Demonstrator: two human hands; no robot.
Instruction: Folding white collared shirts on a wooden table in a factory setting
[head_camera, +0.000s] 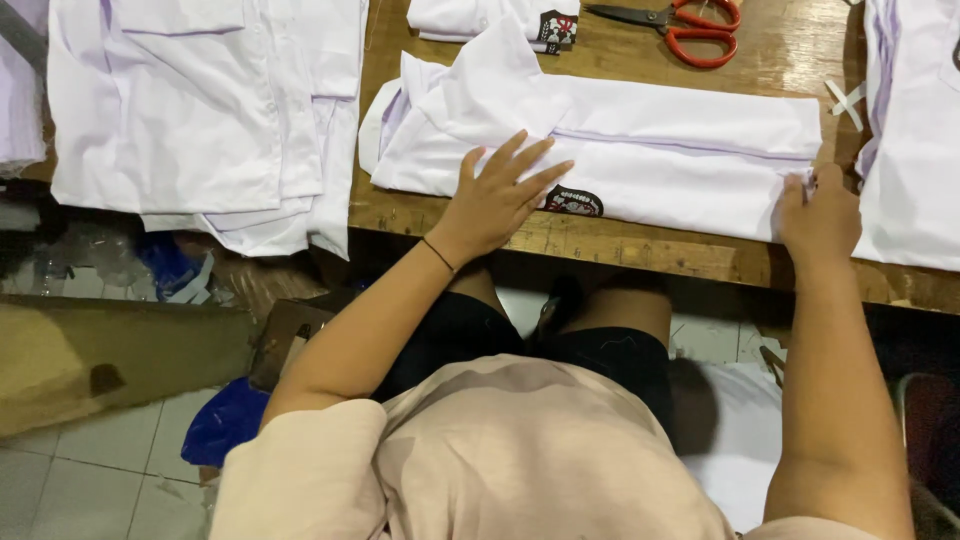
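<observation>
A white folded shirt (680, 150) with thin lilac trim and a dark patch at its near edge lies on the wooden table (640, 255). My left hand (500, 195) rests flat on its left part, fingers spread. At the shirt's right end my right hand (822, 210) pinches the cloth's near corner.
Red-handled scissors (690, 25) lie at the table's far edge. Another folded white garment (490, 18) sits beyond the shirt. A stack of white shirts (200, 110) hangs over the left side, and more white cloth (915, 130) lies at the right. Bags and tiles show on the floor.
</observation>
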